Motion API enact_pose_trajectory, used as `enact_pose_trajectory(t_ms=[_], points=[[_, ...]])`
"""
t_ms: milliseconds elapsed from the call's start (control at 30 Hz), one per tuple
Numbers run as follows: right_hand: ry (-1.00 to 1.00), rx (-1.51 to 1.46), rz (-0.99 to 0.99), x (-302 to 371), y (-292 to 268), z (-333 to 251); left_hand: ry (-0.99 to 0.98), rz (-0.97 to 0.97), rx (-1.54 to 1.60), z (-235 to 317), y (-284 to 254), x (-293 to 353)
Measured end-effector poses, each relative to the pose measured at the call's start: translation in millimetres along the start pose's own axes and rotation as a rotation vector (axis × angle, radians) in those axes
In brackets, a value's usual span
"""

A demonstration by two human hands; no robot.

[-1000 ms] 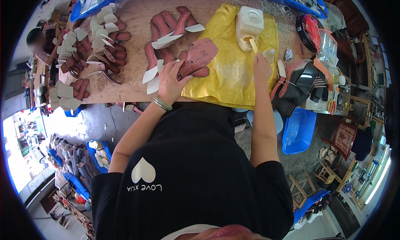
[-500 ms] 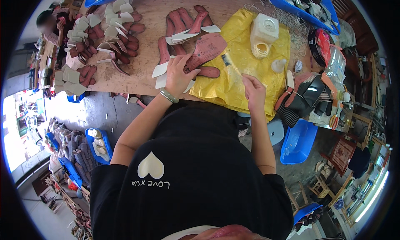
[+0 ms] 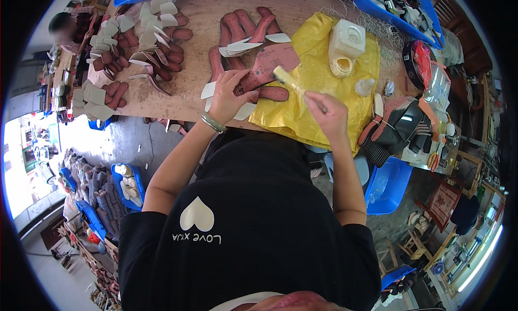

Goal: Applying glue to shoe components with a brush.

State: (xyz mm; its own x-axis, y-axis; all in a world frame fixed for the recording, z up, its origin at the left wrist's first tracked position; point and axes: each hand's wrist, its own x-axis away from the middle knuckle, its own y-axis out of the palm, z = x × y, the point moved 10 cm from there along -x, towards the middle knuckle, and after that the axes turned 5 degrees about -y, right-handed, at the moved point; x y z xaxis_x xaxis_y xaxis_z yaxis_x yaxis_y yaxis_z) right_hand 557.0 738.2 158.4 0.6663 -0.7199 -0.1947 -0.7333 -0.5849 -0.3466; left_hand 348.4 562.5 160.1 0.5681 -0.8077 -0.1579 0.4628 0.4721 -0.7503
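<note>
My left hand (image 3: pixel 229 94) pinches the narrow end of a reddish-brown shoe insole (image 3: pixel 276 60), whose broad end points up and right over a yellow sheet (image 3: pixel 310 111). A second insole (image 3: pixel 274 93) lies just below it, partly under my fingers, with pale pieces (image 3: pixel 245 111) beside it. My right hand (image 3: pixel 328 114) grips a pale-handled brush (image 3: pixel 291 82). The brush head is at the lower right edge of the held insole; whether it touches is unclear. Up and right stands a white plastic container (image 3: pixel 347 38) with a round, yellowish-stained opening (image 3: pixel 342 66).
Several insoles (image 3: pixel 233 27) with pale pieces lie beyond my left hand, more piles (image 3: pixel 156 49) farther left. A small translucent bottle (image 3: pixel 365 86), black soles (image 3: pixel 396 124) and a blue bin (image 3: pixel 426 14) are at right. Another person (image 3: pixel 70 27) sits far left.
My right hand has shifted slightly left and turned, bringing the brush head left toward the insole. My left hand keeps its hold; the whole view has moved a little.
</note>
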Motion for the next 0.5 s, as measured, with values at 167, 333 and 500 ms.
enact_pose_trajectory(t_ms=[167, 333, 500], points=[[0.172, 0.052, 0.157, -19, -39, 60, -0.129, -0.054, 0.184, -11, 0, 0], [-0.025, -0.019, 0.094, 7, -12, -5, -0.333, -0.186, 0.395, -36, 17, 5], [0.033, -0.027, 0.027, -6, -22, 27, -0.152, -0.209, 0.405, -23, 7, 2]])
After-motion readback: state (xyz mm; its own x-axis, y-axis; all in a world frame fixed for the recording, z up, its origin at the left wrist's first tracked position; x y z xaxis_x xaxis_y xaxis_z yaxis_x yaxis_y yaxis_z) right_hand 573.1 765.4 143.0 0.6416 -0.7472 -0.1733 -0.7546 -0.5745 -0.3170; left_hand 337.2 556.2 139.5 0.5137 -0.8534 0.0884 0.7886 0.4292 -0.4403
